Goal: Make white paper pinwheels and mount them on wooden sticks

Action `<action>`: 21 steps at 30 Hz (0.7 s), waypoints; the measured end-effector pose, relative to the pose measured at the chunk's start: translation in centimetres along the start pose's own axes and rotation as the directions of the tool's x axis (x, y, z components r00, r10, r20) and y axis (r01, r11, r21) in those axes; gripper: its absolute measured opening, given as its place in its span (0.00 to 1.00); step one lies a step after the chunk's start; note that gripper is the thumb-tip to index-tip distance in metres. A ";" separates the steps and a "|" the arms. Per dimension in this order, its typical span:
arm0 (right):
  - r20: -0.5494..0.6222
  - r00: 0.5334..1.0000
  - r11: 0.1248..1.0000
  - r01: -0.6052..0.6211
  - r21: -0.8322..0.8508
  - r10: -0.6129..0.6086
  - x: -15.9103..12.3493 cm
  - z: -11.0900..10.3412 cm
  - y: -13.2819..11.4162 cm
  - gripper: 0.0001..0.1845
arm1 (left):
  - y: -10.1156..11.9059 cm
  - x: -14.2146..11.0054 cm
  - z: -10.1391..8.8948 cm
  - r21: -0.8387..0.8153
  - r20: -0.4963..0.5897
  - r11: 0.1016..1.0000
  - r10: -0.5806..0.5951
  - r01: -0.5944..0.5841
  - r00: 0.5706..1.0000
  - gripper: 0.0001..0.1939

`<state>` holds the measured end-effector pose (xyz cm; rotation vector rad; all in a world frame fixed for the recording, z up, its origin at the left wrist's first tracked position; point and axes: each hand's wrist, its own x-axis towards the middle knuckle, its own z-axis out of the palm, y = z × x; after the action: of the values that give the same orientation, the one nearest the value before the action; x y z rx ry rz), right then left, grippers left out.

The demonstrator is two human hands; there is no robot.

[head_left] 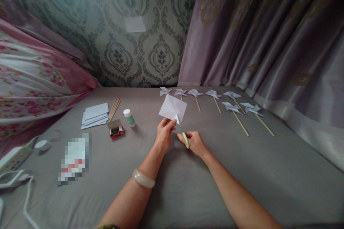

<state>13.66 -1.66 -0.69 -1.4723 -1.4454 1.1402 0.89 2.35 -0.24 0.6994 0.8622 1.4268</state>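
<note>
A square sheet of white paper (172,106) is pinched at its lower edge by my left hand (164,131), thumb on the near side. Fold lines run across the sheet. My right hand (195,141) grips a pair of scissors (185,140) with pale green handles. Their blades point up and left and meet the paper's lower corner near my left thumb. How far the blades are spread is too small to tell. Beyond the sheet, several white paper pinwheels (214,94) on wooden sticks lie in rows on the grey cloth.
To the left lie stacked paper sheets (95,114), wooden sticks (115,108), an open red box (116,131) of small dark pieces, and a white-capped bottle (129,118). A blurred-out packet (75,157) and a power strip (14,159) with cables are nearer. Curtains (268,35) hang at right.
</note>
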 end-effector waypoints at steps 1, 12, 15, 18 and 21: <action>0.001 1.000 1.000 0.002 -0.004 -0.002 0.0 0.0 -0.1 0.23 | 0.0 0.0 0.0 0.000 -0.003 1.000 -0.002 0.002 1.000 0.13; -0.006 1.000 1.000 -0.014 -0.002 0.014 -0.1 0.0 -0.5 0.24 | 0.1 -0.1 0.1 0.008 -0.020 1.000 -0.003 0.003 1.000 0.13; -0.003 1.000 1.000 -0.022 -0.001 0.022 -0.2 0.0 -0.7 0.24 | 0.2 -0.1 0.1 0.009 -0.011 1.000 -0.002 0.002 1.000 0.14; -0.002 0.999 0.999 -0.037 -0.004 0.037 -0.2 -0.1 -0.8 0.24 | 0.1 -0.1 0.1 0.007 -0.007 1.000 -0.005 0.005 1.000 0.14; -0.007 0.999 0.999 -0.040 -0.012 0.040 -0.2 -0.1 -0.7 0.23 | 0.1 0.0 0.0 0.002 -0.013 1.000 -0.005 0.005 1.000 0.14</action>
<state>13.51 -1.82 -0.01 -1.5185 -1.4256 1.1515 0.88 2.33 -0.12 0.6896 0.8749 1.4278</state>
